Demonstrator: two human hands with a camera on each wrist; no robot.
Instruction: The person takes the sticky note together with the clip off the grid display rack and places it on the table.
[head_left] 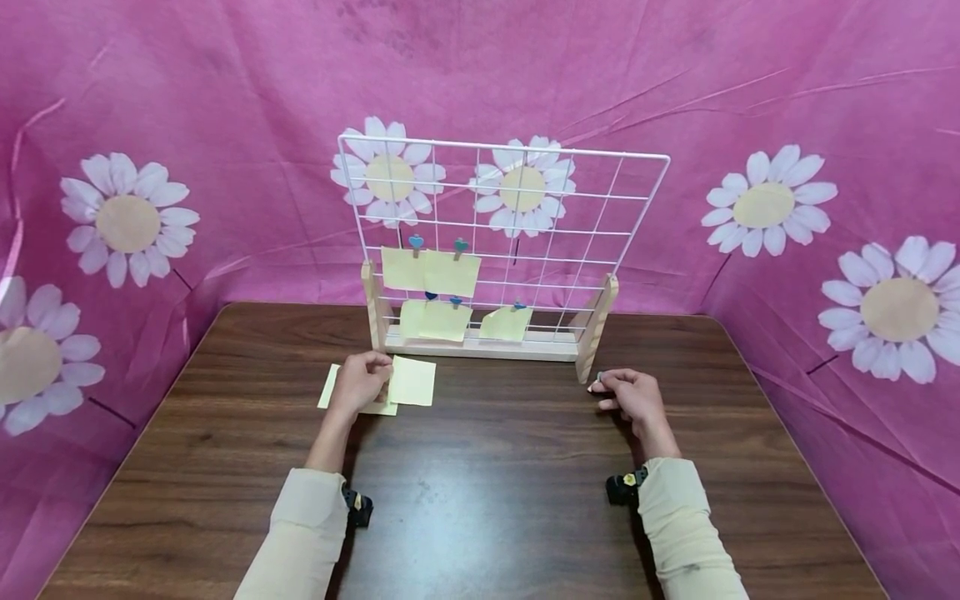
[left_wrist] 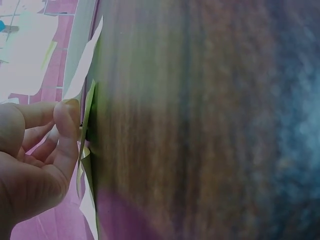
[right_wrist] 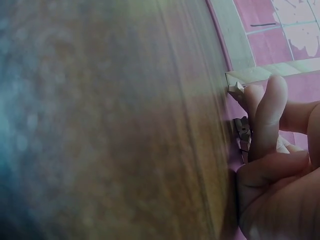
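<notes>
My left hand [head_left: 362,387] pinches a pale yellow sticky note [head_left: 413,382] by its left edge, between thumb and forefinger. In the left wrist view that note [left_wrist: 84,67] tilts up from the tabletop. Other yellow notes [head_left: 380,408] lie beneath the hand and are partly hidden by it. Beside the right foot of a wire grid stand, my right hand [head_left: 636,396] pinches a small clip [right_wrist: 236,89], of which little more than the tip shows. A second, darker clip [right_wrist: 243,129] is close under the fingers in the right wrist view.
The white wire grid [head_left: 525,148] stands on a wooden base [head_left: 517,350] at the table's back. Several yellow notes [head_left: 453,273] hang on its lower left and middle, held by blue and green clips [head_left: 461,245]. A pink flowered cloth [head_left: 262,100] surrounds the brown table [head_left: 480,467].
</notes>
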